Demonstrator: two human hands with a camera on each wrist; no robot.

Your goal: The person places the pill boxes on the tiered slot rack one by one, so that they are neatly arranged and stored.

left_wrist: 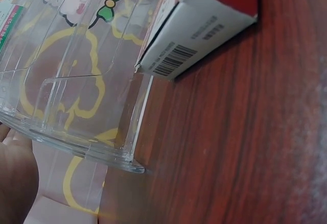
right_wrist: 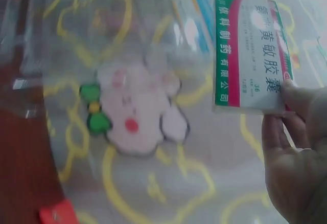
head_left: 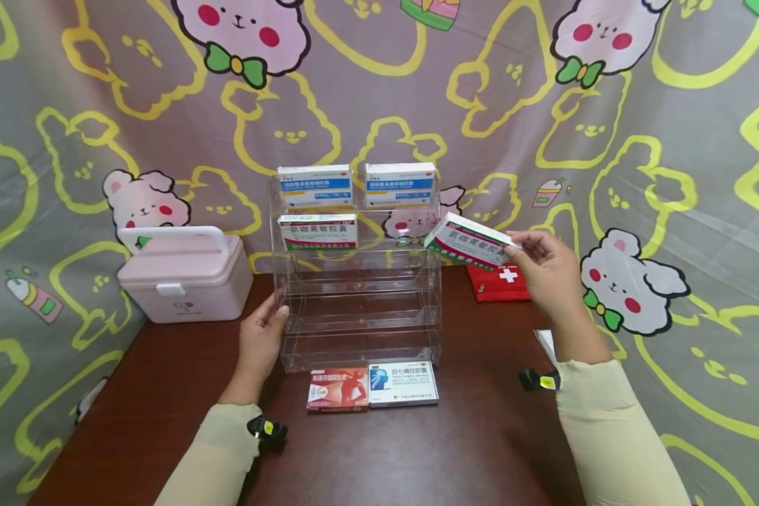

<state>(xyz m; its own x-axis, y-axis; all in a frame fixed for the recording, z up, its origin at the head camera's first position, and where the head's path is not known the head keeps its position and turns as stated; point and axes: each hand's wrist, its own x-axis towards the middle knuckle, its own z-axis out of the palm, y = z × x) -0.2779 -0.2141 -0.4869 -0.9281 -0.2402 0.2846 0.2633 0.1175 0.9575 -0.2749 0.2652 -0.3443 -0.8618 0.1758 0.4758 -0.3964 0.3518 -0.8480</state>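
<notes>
A clear plastic display rack (head_left: 360,309) with stepped shelves stands upright on the table. At its left side edge is my left hand (head_left: 262,337), thumb toward the front and fingers by the side; in the left wrist view the rim partly hides the fingertips. My right hand (head_left: 547,270) pinches a green, red and white medicine box (head_left: 471,242) by its right end, tilted beside the rack's second tier. A matching medicine box (head_left: 319,233) sits on that tier at the left. Above it, the top tier bears two blue and white boxes (head_left: 316,188).
Before the rack lie a red medicine box (head_left: 338,390) and a white medicine box (head_left: 403,384), side by side. A pale pink carry case (head_left: 186,281) stands at the left. Behind the right hand lies a red pouch with a white cross (head_left: 496,284). A patterned curtain (head_left: 354,91) hangs behind.
</notes>
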